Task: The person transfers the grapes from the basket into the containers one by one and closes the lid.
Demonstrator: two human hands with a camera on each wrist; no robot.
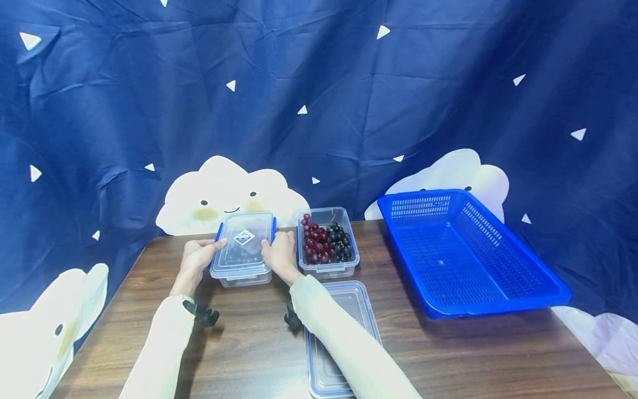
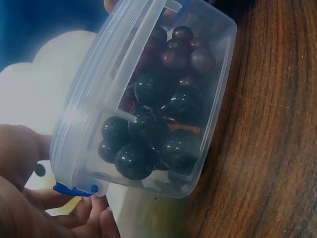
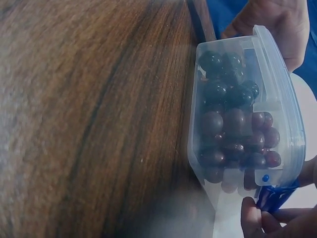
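A clear lidded food container [image 1: 241, 257], with a diamond-shaped sticker on its lid, stands at the table's back left. Dark grapes [image 2: 133, 161] and red grapes [image 3: 213, 121] show through its walls in the wrist views. My left hand [image 1: 196, 258] grips the container's left side, thumb on the lid edge and fingers around a blue side clip [image 2: 74, 190]. On the opposite side, my right hand [image 1: 280, 255] pinches the lid edge and the other blue clip [image 3: 275, 197]. Whether the clips are fully latched I cannot tell.
Just right stands a lidless clear container [image 1: 329, 267] holding red grapes [image 1: 316, 244] and black grapes [image 1: 340, 244]. A loose clear lid [image 1: 349, 296] lies flat in front, partly beneath my right sleeve. A large blue basket [image 1: 448, 255] occupies the table's right side.
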